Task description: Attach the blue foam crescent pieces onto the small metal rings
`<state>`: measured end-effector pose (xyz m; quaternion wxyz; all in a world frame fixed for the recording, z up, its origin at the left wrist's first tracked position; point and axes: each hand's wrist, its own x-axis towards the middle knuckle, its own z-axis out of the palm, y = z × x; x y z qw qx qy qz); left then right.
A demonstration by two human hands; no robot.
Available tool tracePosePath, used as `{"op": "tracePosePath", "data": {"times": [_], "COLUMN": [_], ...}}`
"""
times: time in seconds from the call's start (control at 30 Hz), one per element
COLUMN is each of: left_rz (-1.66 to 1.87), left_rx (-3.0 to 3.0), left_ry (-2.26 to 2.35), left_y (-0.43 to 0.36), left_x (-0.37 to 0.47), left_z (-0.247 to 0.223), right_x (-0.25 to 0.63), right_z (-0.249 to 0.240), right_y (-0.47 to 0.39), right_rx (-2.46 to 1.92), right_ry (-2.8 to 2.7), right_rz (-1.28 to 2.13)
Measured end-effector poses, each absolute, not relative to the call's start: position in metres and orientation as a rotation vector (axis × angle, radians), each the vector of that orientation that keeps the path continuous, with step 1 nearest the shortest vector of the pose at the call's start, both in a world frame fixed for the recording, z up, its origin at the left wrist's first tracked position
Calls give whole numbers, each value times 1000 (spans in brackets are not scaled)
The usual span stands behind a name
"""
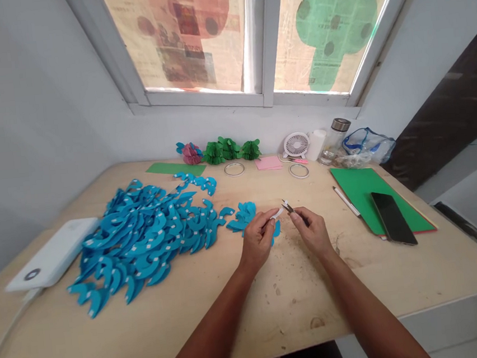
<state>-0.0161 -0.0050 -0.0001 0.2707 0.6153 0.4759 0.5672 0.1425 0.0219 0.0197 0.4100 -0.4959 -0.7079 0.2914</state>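
Note:
My left hand (pixel 257 238) is closed, pinching a narrow white strip (pixel 278 213) between thumb and fingertips. In my right hand (pixel 313 232), also closed, is a small dark tool with two pointed tips (pixel 287 206), either tweezers or small scissors; which one I cannot tell. A tiny white bit shows at its tips, near the strip's free end. Some blue paper pieces (pixel 244 215) lie just behind my left hand, and another blue piece (pixel 276 231) shows partly beneath it. Farther left spreads a large heap of curved blue paper pieces (pixel 142 233) bearing small white squares.
A white power bank (pixel 54 253) with a cable stands left of the heap. At the right are green sheets (pixel 360 190), a black phone (pixel 392 217) and a pen (pixel 346 201). Along the back are paper crafts (pixel 229 149), tape rings (pixel 235 169), a fan (pixel 296 145) and a bottle (pixel 335 140).

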Motion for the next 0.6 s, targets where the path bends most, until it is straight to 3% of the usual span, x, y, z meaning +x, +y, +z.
{"op": "tracePosePath", "data": {"times": [0.6], "left_rz": [1480], "left_rx": [1645], "left_ry": [1252], "left_y": [-6], "left_x": [-14], "left_z": [1], "right_x": [141], "right_z": [20], "right_y": [21], "right_rx": [-1224], "right_ry": [-1760], "right_rz": [718]}}
